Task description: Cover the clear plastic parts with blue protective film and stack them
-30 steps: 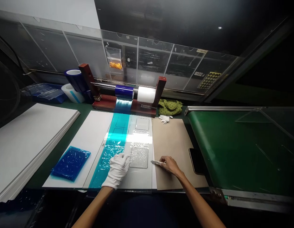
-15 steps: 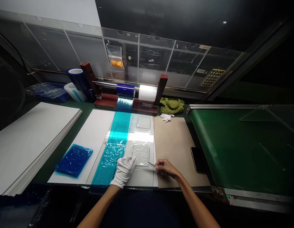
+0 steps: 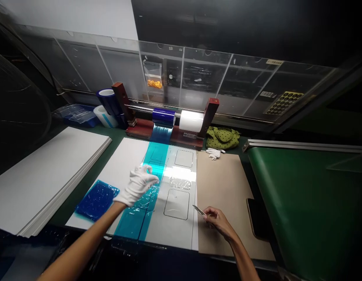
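Note:
My left hand [image 3: 137, 185], in a white cotton glove, pinches crumpled clear plastic film [image 3: 148, 199] and lifts it above a teal film strip [image 3: 134, 222]. The strip lies on a white panel [image 3: 176, 230] marked with rounded-square cut outlines [image 3: 176, 204]. My bare right hand [image 3: 217, 220] rests near the panel's right edge, shut on a slim craft knife [image 3: 199, 210] with its blade pointing up and left. A crumpled blue film piece [image 3: 96, 201] lies left of my left hand.
A tan cardboard sheet [image 3: 224, 195] lies right of the panel, and a phone [image 3: 257, 218] sits beyond it. Stacked white boards [image 3: 43, 175] are at left. A film-roll holder [image 3: 169, 121], spare rolls [image 3: 106, 103], a green bag [image 3: 222, 137] and a green belt [image 3: 304, 210] surround the bench.
My left hand has moved up and left, pulling the clear film off the panel's right side and baring the outline there. My right hand has shifted slightly down, and the view has turned.

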Demonstrator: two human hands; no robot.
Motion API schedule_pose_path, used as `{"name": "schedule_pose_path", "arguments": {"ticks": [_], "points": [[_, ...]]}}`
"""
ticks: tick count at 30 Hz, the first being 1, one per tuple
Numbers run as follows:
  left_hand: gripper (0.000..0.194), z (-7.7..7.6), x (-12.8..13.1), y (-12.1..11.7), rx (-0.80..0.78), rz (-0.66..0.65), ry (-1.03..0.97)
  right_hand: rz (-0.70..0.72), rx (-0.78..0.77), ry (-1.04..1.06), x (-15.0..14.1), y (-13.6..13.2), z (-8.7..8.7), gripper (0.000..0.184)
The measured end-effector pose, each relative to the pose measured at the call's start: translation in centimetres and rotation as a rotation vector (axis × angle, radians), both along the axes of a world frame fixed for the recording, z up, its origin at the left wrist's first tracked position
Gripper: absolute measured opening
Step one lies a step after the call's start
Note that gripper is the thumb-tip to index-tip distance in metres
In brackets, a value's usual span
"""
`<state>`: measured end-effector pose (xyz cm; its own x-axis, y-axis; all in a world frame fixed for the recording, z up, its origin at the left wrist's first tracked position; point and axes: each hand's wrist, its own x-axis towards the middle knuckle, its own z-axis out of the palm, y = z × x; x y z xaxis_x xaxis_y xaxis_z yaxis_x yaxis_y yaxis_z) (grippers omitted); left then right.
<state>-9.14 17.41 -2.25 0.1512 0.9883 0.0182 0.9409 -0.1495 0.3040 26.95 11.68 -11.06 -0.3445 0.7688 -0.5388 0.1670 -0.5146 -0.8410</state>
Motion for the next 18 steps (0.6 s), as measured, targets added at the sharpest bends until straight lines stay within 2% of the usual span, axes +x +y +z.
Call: {"name": "schedule_pose_path", "arguments": {"ticks": [3, 6, 10, 18], "points": [[0.025, 1.8, -3.3, 4.0, -0.06, 0.029, -0.006, -0.002, -0.001, -0.003, -0.5, 0.4, -0.1, 0.034], [0.027, 2.2, -5.3, 7.0, -0.128, 0.045, -0.013, -0.017, -0.011, 0.001, -1.3, 1.1, 0.0, 0.036], [0.03, 1.5, -6.1, 9.2, -0.221, 0.016, -0.031, -0.043, 0.007, 0.034, -2.4, 2.1, 0.1, 0.04], [0.027, -0.9, -6.6, 11.3, -0.302, -0.001, -0.027, -0.011, -0.014, 0.084, -3.4, 3.8, -0.3, 0.036]]}}
